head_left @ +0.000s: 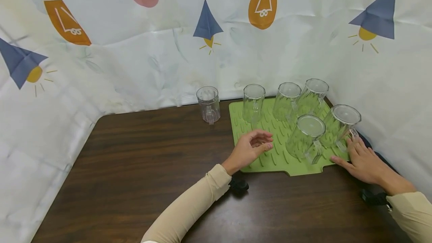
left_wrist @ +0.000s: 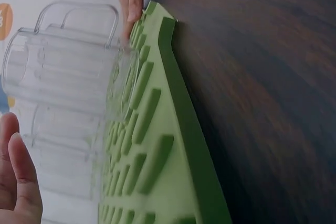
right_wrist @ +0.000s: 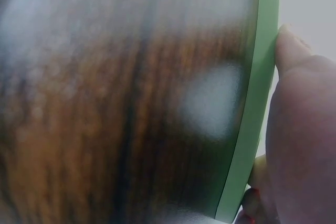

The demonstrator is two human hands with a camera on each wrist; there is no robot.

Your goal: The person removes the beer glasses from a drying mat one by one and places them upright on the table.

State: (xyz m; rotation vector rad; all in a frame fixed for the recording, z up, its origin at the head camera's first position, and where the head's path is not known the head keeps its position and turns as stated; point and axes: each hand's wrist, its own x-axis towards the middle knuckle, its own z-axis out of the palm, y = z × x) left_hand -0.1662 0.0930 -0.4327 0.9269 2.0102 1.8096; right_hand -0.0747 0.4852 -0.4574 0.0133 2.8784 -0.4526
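Note:
Over the left part of a green ribbed drying mat (head_left: 263,165), my left hand (head_left: 250,148) hovers with fingers loosely bent and nothing in its grasp. My right hand (head_left: 366,163) rests at the mat's front right corner, fingers extended and thumb along the edge. Its fingertips are right by the handle of a clear glass mug (head_left: 339,126). Another glass mug (head_left: 305,140) stands on the mat between the hands. Behind these, a back-left mug (head_left: 253,106), a middle mug (head_left: 285,104) and a back-right mug (head_left: 312,98) stand in a row.
One more clear mug (head_left: 208,106) stands directly on the dark wood table (head_left: 162,149), left of the mat. A white patterned curtain (head_left: 155,63) borders the table at the back and both sides. Something dark lies beside the mat's right edge.

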